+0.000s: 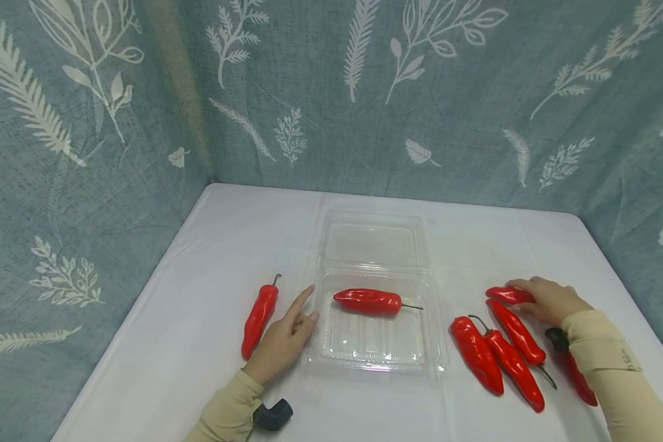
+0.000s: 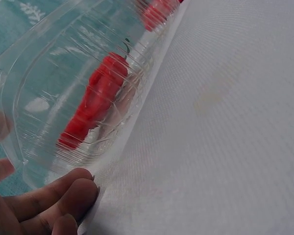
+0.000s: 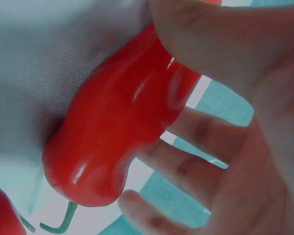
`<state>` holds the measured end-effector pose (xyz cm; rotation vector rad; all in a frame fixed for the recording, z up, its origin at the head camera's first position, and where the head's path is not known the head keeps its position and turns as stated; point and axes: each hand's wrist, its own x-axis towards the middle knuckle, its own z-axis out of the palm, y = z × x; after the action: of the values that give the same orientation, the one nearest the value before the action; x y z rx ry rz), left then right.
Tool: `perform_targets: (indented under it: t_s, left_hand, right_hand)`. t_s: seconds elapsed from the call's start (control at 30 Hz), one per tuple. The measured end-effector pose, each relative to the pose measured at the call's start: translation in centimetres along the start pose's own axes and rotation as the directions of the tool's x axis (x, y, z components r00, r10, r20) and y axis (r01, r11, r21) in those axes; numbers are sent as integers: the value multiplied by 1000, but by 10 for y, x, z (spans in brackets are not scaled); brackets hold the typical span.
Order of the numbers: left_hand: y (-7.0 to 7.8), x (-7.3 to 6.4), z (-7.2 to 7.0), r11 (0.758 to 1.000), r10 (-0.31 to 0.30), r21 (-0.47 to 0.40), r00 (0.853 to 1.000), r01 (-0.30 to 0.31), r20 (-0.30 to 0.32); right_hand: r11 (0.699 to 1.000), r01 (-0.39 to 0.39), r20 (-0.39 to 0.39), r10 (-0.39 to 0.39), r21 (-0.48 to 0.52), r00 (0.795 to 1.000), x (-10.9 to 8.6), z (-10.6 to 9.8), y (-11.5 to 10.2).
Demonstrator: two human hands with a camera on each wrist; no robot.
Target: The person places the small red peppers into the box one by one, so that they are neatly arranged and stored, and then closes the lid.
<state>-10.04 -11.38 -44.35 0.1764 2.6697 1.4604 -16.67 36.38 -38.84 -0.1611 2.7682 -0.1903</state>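
Observation:
A clear plastic clamshell container (image 1: 364, 353) lies unfolded on the white table, its lid (image 1: 372, 240) laid back toward the curtain. Inside its base is one red pepper (image 1: 367, 301) with a thin stem, lying sideways. My left hand (image 1: 282, 345) rests at the container's left edge, index finger extended; in the left wrist view its fingertips (image 2: 83, 188) are right by the container's wall. Over at the right, my right hand (image 1: 552, 301) holds another red pepper (image 3: 112, 122) between thumb and fingers, close over the table. Its green stem (image 3: 63, 223) sticks out free.
Left of my left hand lies a single red pepper (image 1: 259, 320). On the right, several more sit close together, among them a stemless-looking one (image 1: 477, 356); another pepper (image 1: 580, 380) is partly hidden under my right sleeve. A patterned curtain (image 1: 364, 141) borders the table.

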Motion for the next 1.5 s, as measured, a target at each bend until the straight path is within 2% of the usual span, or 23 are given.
perform_targets:
  t_s: [0.17, 0.6, 1.13, 1.33, 1.5]
  left_hand:
    - [-1, 0, 0, 1000, -1, -1, 1000, 1, 2]
    - [0, 0, 0, 1000, 6, -3, 1000, -6, 12]
    - [1, -1, 0, 1000, -5, 4, 1000, 5, 18]
    - [2, -1, 0, 999, -32, 12, 999, 31, 24]
    - [3, -1, 0, 1000, -29, 12, 999, 29, 21]
  right_hand:
    - [999, -31, 16, 30, 32, 999, 1, 0, -1]
    - [1000, -22, 1, 22, 16, 1000, 1, 0, -4]
    - [1000, -7, -55, 7, 3, 998, 1, -2, -6]
    - [1000, -1, -86, 1, -6, 996, -1, -7, -10]
    - [1000, 0, -95, -1, -7, 995, 0, -13, -14]
